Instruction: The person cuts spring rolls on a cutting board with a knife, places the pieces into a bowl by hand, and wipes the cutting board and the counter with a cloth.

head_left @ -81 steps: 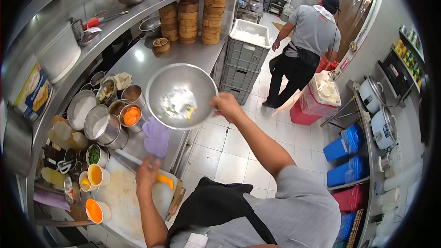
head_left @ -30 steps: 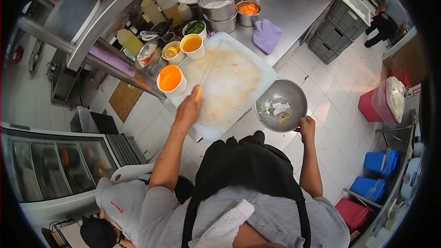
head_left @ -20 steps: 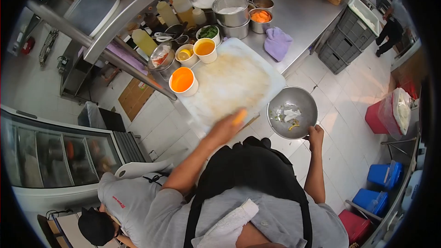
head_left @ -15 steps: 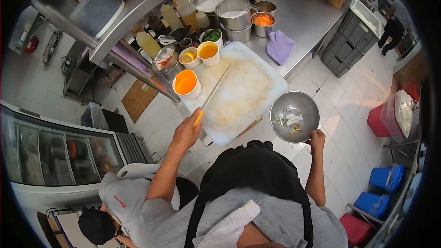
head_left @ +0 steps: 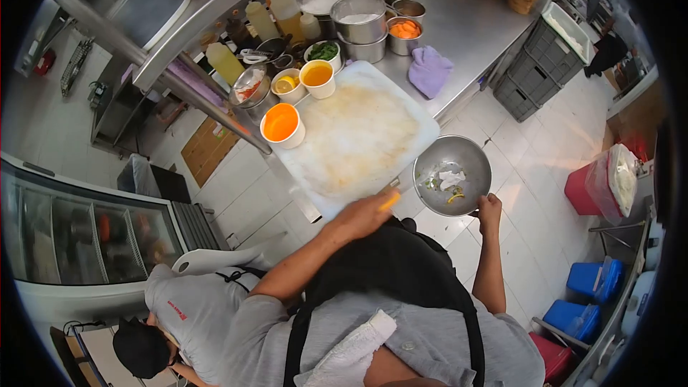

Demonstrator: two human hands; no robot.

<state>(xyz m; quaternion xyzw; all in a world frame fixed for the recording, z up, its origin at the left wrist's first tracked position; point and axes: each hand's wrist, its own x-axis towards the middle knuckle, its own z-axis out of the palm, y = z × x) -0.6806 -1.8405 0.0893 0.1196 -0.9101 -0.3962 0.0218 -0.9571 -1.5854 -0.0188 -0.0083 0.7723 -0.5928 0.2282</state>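
My left hand (head_left: 362,216) is closed around the orange handle of a knife (head_left: 389,201), just past the near edge of the white cutting board (head_left: 365,129). Its blade is mostly hidden or blurred. On the right, my right hand (head_left: 489,211) grips the rim of a metal bowl (head_left: 462,154) beside the board. Inside the bowl lie a white crumpled scrap (head_left: 451,180), green bits and a yellow piece. Two white tubs of orange liquid, a nearer one (head_left: 283,126) and a farther one (head_left: 317,79), stand along the board's left side.
Behind the board are a tub of green leaves (head_left: 322,52), a pot of cut carrots (head_left: 405,32), metal pots (head_left: 360,21) and squeeze bottles (head_left: 261,20). A purple cloth (head_left: 430,72) lies on the counter. Grey crates (head_left: 534,75) stand right; a co-worker (head_left: 193,308) is at lower left.
My left hand has swung right and toward my body with the knife, from the board's left side to its near edge. My right hand still holds the bowl. The view has shifted slightly.
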